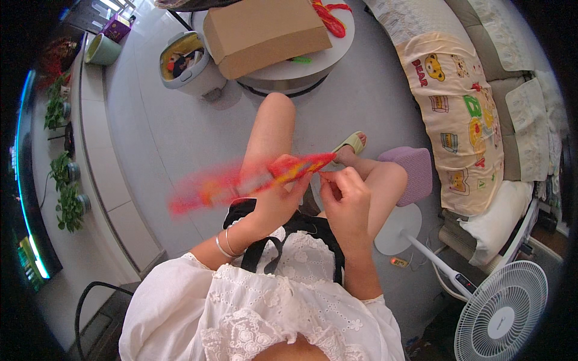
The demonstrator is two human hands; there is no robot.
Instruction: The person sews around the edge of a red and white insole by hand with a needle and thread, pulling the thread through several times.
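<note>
Above my lap, my left hand (pixel 280 194) grips a flat red and yellow item (pixel 295 170), whose kind I cannot tell. Its far left part is smeared by motion blur. Close to the item's right tip is my right hand (pixel 345 194), thumb and fingertips pinched together. Something thin may be between those fingertips, but it is too small to make out. A cardboard box (pixel 271 36) lies on the round white table (pixel 341 49) in front of me, with red and yellow cord-like material (pixel 333 22) at its right and a small green item (pixel 300 59) by its near edge.
A lidless waste bin (pixel 194 74) with contents stands left of the table. To my right are a purple woven stool (pixel 413 176), a white standing fan (pixel 501 316) and a sofa with a printed cover (pixel 451 113). A low cabinet (pixel 106 158) runs along the left.
</note>
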